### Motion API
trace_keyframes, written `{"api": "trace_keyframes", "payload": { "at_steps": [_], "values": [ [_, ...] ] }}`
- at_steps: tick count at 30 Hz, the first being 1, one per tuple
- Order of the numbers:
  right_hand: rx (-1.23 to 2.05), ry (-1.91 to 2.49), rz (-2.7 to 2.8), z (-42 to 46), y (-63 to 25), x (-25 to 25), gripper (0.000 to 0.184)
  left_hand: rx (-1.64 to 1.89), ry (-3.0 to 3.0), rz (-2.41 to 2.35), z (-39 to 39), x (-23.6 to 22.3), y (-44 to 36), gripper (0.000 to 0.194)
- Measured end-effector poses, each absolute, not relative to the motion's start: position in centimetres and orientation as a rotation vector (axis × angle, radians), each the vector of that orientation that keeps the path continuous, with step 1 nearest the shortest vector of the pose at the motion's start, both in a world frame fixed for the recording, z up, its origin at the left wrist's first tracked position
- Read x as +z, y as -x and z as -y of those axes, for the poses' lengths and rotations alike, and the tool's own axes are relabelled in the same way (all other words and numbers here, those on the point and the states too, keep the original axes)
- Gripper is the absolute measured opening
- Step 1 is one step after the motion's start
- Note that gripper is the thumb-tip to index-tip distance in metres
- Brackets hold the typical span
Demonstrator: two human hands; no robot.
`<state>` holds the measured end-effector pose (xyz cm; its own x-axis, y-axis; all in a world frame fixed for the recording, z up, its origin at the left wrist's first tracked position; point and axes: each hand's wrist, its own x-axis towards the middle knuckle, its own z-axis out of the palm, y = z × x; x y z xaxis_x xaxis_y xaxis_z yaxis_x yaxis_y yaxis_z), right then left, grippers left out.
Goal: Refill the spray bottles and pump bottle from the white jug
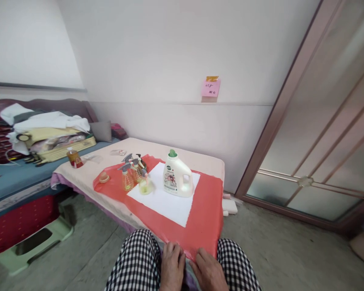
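Observation:
My left hand (172, 262) rests at the near edge of the table, its fingers lying loosely on the red plastic sheet (208, 210). Beside it, my right hand (208, 268) lies on the same edge, fingers a little bent. Neither shows anything in its grasp. Beyond them a white cloth (166, 210) is spread on the sheet. On it stands a large cream jug (176, 178) with a green cap and a side handle. To its left is a clear cup (144, 187) with a yellow-green tint, near several clear spray bottles (128, 180).
An orange-brown cap-like piece (104, 178) and an amber bottle (74, 157) are on the table's left. A pale green stool (51, 236) stands on the floor at left, by a bed (33, 173) piled with clothes. A pink note (210, 87) hangs on the wall; a framed glass door (306, 161) is at right.

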<state>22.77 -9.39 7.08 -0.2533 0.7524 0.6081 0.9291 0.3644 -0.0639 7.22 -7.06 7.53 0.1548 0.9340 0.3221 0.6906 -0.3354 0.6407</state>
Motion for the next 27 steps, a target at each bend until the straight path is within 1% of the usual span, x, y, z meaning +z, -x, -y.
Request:
{"api": "trace_keyframes", "payload": {
  "at_steps": [6,10,14,18,27],
  "values": [
    [-0.323,1.617,2.078,6.7,-23.1,8.8,0.031,0.989,-2.088,-1.539,7.0,7.2,-7.3,0.017],
    [-0.268,1.784,2.03,3.0,-23.0,10.3,0.025,0.992,-2.078,-1.518,7.0,7.2,-7.3,0.017],
    [-0.239,1.93,1.99,0.6,-22.8,10.3,0.02,0.993,-2.077,-1.525,6.9,7.5,-7.2,0.018],
    [-0.221,2.01,1.997,0.5,-22.7,9.5,0.019,0.983,-2.062,-1.512,6.9,7.7,-7.3,0.019],
    [-0.189,2.026,2.031,0.8,-22.8,9.5,0.02,0.976,-2.048,-1.516,7.0,7.7,-7.2,0.018]
  ]
}}
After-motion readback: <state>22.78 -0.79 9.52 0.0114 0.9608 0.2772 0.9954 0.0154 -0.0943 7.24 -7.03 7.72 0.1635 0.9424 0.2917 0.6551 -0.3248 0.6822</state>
